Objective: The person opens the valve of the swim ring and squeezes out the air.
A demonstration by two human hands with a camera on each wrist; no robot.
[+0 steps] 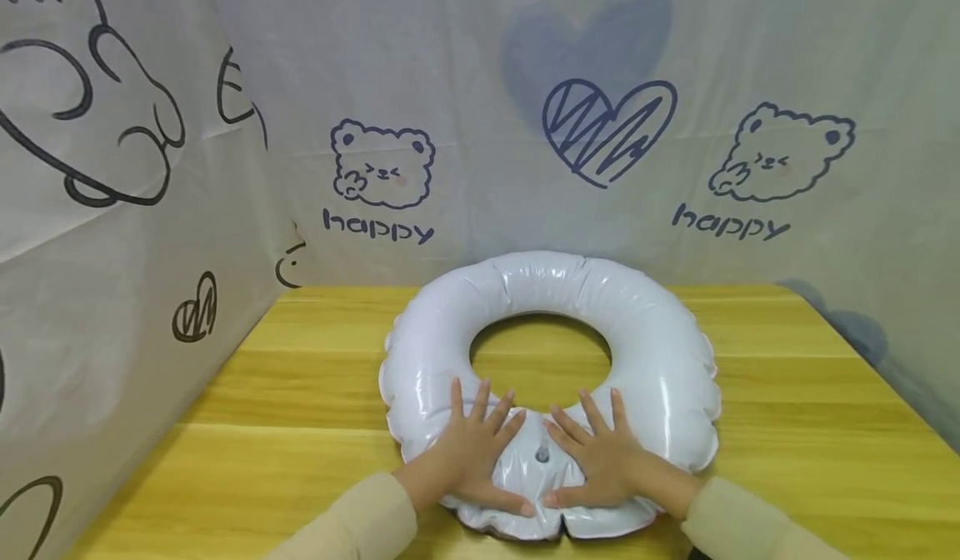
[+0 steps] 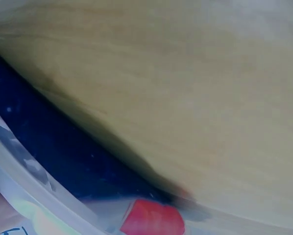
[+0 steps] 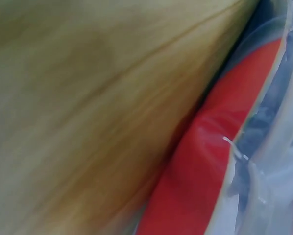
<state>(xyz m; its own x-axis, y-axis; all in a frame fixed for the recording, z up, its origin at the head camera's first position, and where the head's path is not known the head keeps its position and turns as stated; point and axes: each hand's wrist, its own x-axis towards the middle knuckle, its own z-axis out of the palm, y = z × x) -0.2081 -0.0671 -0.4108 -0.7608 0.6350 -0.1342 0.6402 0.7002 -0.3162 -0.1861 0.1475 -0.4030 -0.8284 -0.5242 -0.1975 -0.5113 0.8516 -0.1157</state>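
A white inflatable swim ring (image 1: 660, 360) lies flat on the wooden table, puffed up around the back and sides and softer at the front. My left hand (image 1: 474, 452) presses on its front left part with fingers spread. Mirroring it, my right hand (image 1: 603, 460) rests on the front right part, fingers also spread. Between the two hands a small clear valve (image 1: 542, 454) sticks up. In the left wrist view the ring's underside is dark blue (image 2: 63, 142) with a red patch (image 2: 154, 218). Red underside (image 3: 205, 156) and a clear seam edge (image 3: 271, 122) appear in the right wrist view.
The wooden table (image 1: 300, 402) extends on both sides of the ring. Behind it hangs a pale cloth (image 1: 480, 60) printed with bears, hearts and the word "happy". More of this printed cloth (image 1: 90, 293) covers the left side.
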